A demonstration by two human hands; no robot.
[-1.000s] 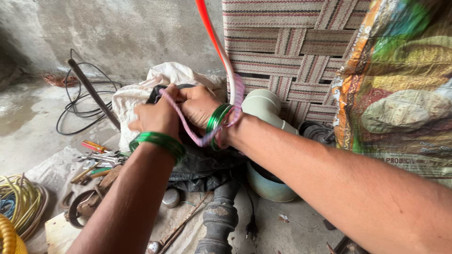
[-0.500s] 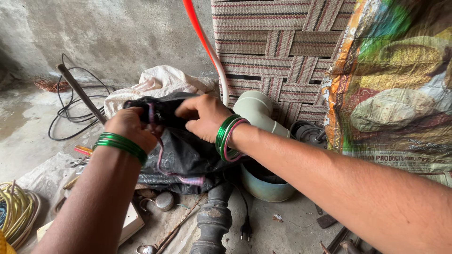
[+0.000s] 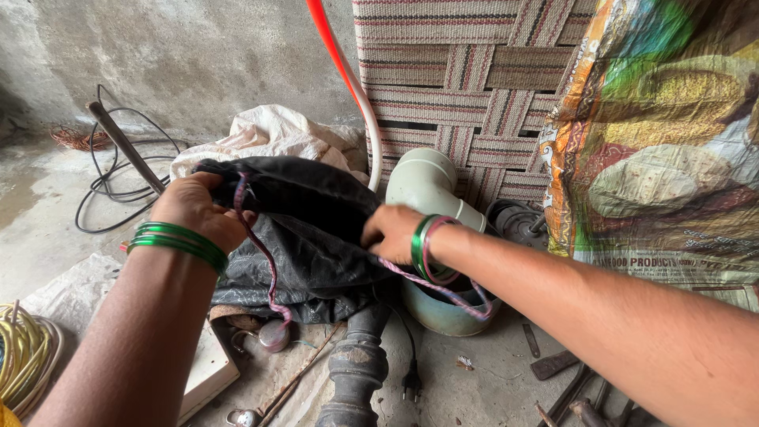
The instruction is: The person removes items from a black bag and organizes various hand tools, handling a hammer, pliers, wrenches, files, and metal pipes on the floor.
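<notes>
A bare grey concrete floor (image 3: 47,198) carries everything; a black cable (image 3: 111,186) loops at the far left by the wall; a coil of yellow wire (image 3: 22,368) lies at the near left; a black plug (image 3: 411,385) rests beside a dark turned post (image 3: 357,372); rusty metal tools (image 3: 565,395) lie scattered at the near right.

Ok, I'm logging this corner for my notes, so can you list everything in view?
cloth bag: one, black, centre, gripped by both hands
cord: one, pink, runs over the bag to the right wrist
pipe elbow: one, pale green, behind the bag
hose: one, red and white, against the woven panel
woven panel: one, striped, back wall
printed sack: one, multicoloured, right
white cloth: one, behind the bag
black cable: one, left floor
yellow wire coil: one, lower left
plug: one, black, floor
bangles: green, both wrists
left hand: on the bag's left edge
right hand: pinching the bag's right side
</notes>
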